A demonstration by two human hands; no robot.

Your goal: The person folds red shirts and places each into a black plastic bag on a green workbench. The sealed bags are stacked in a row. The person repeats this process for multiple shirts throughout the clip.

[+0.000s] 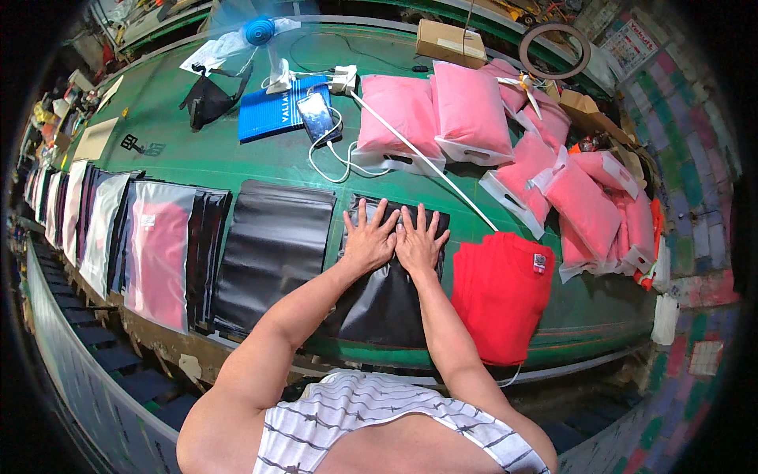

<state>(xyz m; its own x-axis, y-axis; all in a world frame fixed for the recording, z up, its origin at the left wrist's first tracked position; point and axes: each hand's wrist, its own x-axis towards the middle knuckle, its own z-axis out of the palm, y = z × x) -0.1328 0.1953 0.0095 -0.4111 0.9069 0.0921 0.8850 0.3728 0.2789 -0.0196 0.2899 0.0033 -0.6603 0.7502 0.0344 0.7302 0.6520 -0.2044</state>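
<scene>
Both my hands lie flat on a black plastic bag (pixel 387 308) at the near middle of the green table. My left hand (pixel 369 239) presses near its upper left part with the fingers spread. Beside it, thumbs close together, my right hand (pixel 420 239) rests spread on the upper right part. Creases run down the bag below my palms; what it contains is hidden. To the left lies a stack of flat black plastic bags (pixel 276 253). A pile of folded red shirts (pixel 501 296) sits just to the right.
Clear bags of pink cloth (pixel 399 118) fill the back right. A blue box (pixel 272 110), a phone (pixel 316 116) with white cables and a small blue fan (pixel 259 31) stand farther back. A white rod (pixel 430 162) slants across the table (pixel 197 162). Packed bags (pixel 158 253) line the left edge.
</scene>
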